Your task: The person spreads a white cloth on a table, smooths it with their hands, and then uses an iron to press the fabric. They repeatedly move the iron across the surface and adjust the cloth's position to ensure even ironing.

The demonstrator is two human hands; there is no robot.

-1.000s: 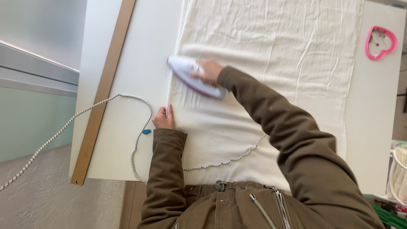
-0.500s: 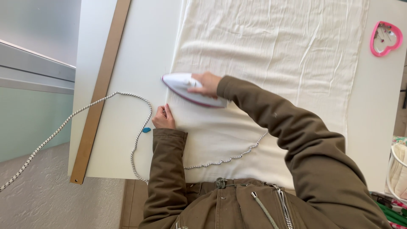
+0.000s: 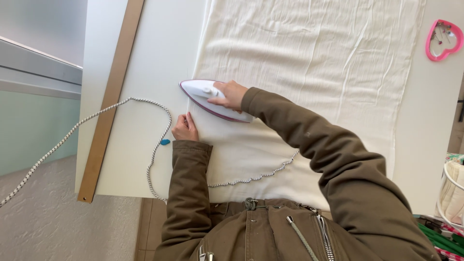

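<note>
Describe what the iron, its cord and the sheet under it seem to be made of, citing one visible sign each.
Iron: likely smooth moulded plastic shell, white and slightly glossy with a purple rim.
Cord: seemingly braided textile sleeve, shown by its speckled black-and-white weave.
Sheet: probably light woven cotton or similar, matte cream, with fine soft creases.

- Right hand (image 3: 229, 94) grips a white iron (image 3: 210, 99) at the left edge of cream cloth (image 3: 309, 63).
- Left hand (image 3: 185, 128) presses the cloth edge just below the iron.
- Braided cord (image 3: 96, 116) loops across the white table (image 3: 159, 58).
</note>
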